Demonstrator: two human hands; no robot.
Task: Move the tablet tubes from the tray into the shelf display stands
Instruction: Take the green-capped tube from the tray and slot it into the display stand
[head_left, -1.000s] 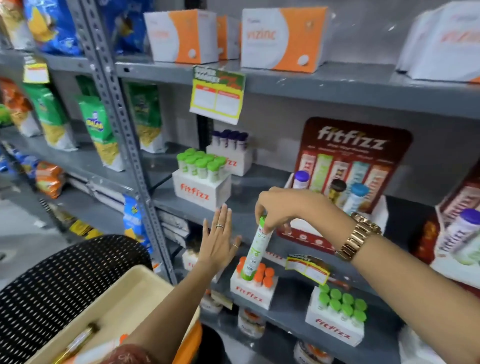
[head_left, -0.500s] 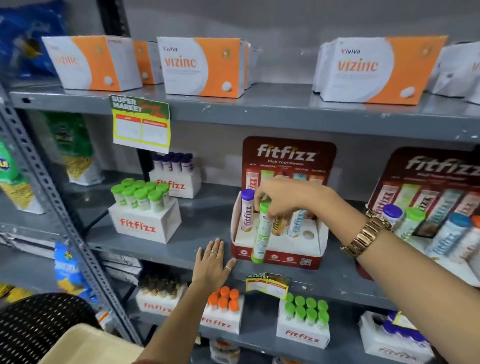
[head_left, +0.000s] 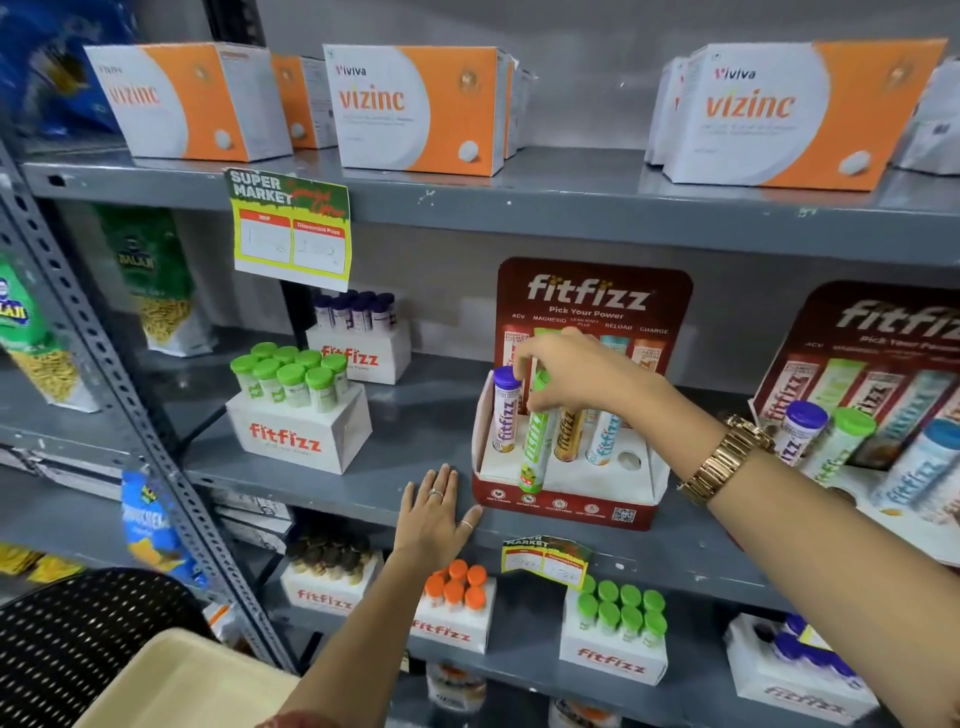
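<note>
My right hand (head_left: 576, 371) grips the green cap of a green tablet tube (head_left: 535, 449) and holds it upright over the front of the red fitfizz display stand (head_left: 566, 506) on the middle shelf. The tube's base is at the stand's white insert, just right of a purple-capped tube (head_left: 505, 410). A gold tube (head_left: 568, 434) and a blue tube (head_left: 602, 436) stand behind it, and one hole (head_left: 628, 460) at the right is bare. My left hand (head_left: 434, 512) rests flat with fingers spread on the shelf edge left of the stand. A corner of the cream tray (head_left: 182, 686) shows at bottom left.
White fitfizz boxes with green-capped tubes (head_left: 296, 410) and dark-capped tubes (head_left: 358, 332) sit to the left on the same shelf. A second red stand (head_left: 857, 431) is at the right. Orange vizinc boxes (head_left: 421, 106) fill the shelf above. A black mesh chair back (head_left: 78, 623) is at lower left.
My right hand has carried the green tube up from the lower shelf level to the red stand and set it more upright. The view has shifted right and upward. My left hand stays on the shelf edge.
</note>
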